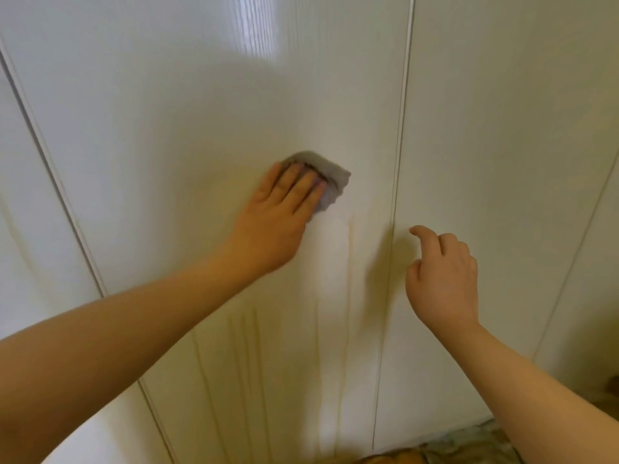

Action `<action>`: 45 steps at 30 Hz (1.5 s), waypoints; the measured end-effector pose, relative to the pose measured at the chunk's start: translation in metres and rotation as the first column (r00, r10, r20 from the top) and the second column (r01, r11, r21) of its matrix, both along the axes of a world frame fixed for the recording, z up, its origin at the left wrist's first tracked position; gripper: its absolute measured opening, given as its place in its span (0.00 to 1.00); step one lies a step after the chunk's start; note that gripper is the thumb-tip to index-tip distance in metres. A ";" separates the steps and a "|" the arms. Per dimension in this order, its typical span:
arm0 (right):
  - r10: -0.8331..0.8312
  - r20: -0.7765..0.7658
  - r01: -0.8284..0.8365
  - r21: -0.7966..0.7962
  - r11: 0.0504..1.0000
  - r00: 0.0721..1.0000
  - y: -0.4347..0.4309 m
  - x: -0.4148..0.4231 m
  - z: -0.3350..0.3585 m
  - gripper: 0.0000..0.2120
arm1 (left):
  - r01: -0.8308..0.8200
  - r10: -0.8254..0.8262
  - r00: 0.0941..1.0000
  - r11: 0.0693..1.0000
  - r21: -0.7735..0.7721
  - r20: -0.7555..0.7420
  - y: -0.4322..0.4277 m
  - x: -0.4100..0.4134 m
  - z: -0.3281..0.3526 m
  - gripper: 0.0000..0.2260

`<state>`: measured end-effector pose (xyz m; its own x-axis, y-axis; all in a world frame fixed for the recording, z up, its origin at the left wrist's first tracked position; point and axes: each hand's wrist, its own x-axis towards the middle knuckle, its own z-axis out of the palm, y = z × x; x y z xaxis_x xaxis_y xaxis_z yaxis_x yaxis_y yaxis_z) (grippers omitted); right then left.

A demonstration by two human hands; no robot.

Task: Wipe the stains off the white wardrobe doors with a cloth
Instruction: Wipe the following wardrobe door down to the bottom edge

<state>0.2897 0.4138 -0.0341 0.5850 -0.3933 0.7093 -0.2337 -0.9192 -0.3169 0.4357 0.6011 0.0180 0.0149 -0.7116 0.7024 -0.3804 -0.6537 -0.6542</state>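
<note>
White wardrobe doors fill the view. My left hand presses a grey cloth flat against the middle door with straight fingers. Yellowish drip stains run down that door below the hand, and one thin streak sits just right of it. My right hand hovers near the seam between the middle and right doors, fingers loosely curled, holding nothing.
Vertical door seams run down either side of the middle door. A patterned floor or fabric shows at the bottom right, below the doors.
</note>
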 end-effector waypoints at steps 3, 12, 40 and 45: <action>-0.006 0.002 0.006 0.022 1.000 1.000 -0.002 -0.005 -0.003 0.23 | 0.076 -0.059 0.997 0.890 0.450 -0.053 0.004 -0.008 -0.063 0.19; -0.039 -0.065 0.040 0.023 0.999 0.997 -0.013 -0.005 -0.011 0.23 | 0.003 -0.004 0.998 1.000 0.026 0.055 -0.040 0.002 0.028 0.20; 0.031 -0.116 -0.025 0.056 0.998 0.993 0.015 -0.009 -0.023 0.26 | 0.002 0.027 0.999 0.817 0.576 -0.043 -0.015 -0.017 -0.116 0.22; 0.011 -0.190 0.005 0.084 0.996 0.982 0.015 -0.014 -0.043 0.26 | 0.093 -0.082 0.995 0.953 0.289 -0.051 0.004 0.004 -0.075 0.19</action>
<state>0.2755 0.4290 -0.0773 0.7075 -0.4446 0.5493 -0.2944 -0.8921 -0.3427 0.4398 0.6054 -0.0567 -0.0340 -0.8848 0.4646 -0.4558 -0.4000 -0.7951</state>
